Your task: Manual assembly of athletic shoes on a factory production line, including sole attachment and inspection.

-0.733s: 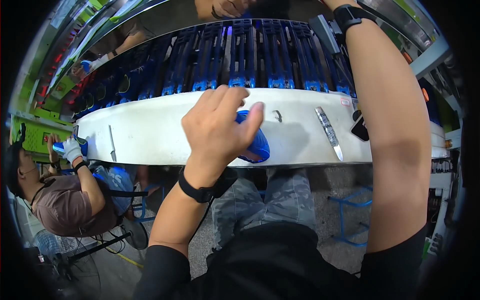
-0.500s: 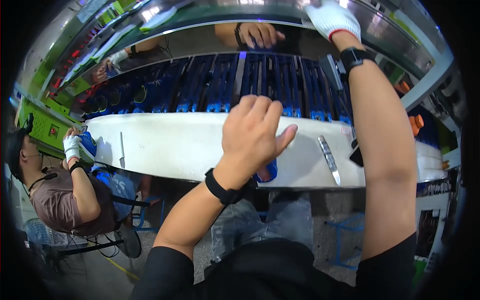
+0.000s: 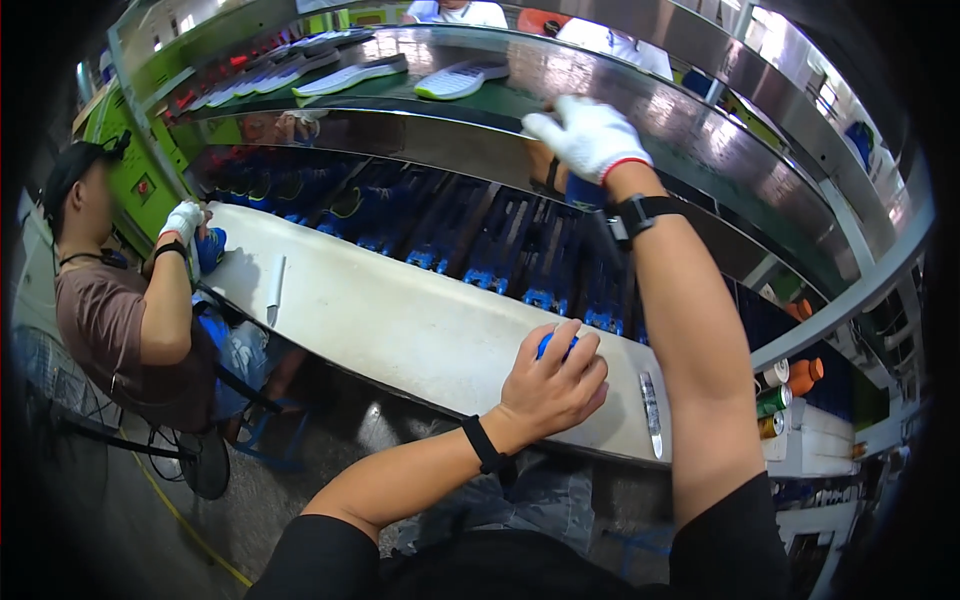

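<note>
My bare left hand (image 3: pixel 553 380) curls its fingers round a blue shoe (image 3: pixel 556 346) over the white worktop (image 3: pixel 390 295). Most of that shoe is hidden under the palm and fingers. My right hand (image 3: pixel 590 140), in a white knitted glove with a red cuff, reaches over the metal shelf (image 3: pixel 420 125) with its fingers apart. Nothing shows in its grasp. White shoe soles (image 3: pixel 460 80) lie on the shelf's belt to its left. A knife with a patterned handle (image 3: pixel 651 415) rests on the worktop between my forearms.
Behind the worktop runs a dark slatted conveyor (image 3: pixel 490 240) with blue shoes (image 3: pixel 350 205) at its left. A white-handled knife (image 3: pixel 276 288) lies farther left. A co-worker (image 3: pixel 125 300) sits there holding a blue shoe. Bottles (image 3: pixel 803 376) and a grey frame post (image 3: pixel 850 285) stand right.
The view has swung, bringing more of the shelf and soles into sight. My left hand now closes round the blue shoe. My right hand is lower and farther left in the picture.
</note>
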Tool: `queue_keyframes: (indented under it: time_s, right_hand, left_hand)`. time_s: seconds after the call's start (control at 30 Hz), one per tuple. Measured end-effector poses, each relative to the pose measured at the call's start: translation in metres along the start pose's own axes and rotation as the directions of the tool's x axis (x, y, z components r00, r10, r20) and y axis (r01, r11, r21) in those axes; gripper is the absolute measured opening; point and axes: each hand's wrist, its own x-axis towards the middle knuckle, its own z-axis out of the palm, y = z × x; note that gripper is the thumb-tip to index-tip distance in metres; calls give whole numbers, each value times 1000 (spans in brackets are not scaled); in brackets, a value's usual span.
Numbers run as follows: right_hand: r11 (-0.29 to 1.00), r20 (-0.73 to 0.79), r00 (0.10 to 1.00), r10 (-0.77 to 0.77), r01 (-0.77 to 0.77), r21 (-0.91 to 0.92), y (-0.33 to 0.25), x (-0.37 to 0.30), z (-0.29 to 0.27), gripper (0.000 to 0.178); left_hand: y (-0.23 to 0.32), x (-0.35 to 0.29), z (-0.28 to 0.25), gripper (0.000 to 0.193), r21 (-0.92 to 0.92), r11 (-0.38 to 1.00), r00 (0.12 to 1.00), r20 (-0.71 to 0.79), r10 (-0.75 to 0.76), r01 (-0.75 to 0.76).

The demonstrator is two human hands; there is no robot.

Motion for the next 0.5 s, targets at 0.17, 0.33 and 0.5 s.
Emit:
queue_keyframes:
  time_s: [0.17,0.33,0.5]
  right_hand:
    - [955,63,957,-282,287,-77,-73,36,17,86]
    - [941,2,941,-338,338,-33,-89,64,38,90]
    - [971,11,972,-236,236,38,-95,54,30,84]
  left_hand:
    - [-1,-30,-12,18,30,999,992,-122,24,-21]
    - [8,-31,-7,16,18,995,989,-108,102,-101]
    - [23,-36,-2,30,76,961,962,-44,269,-265]
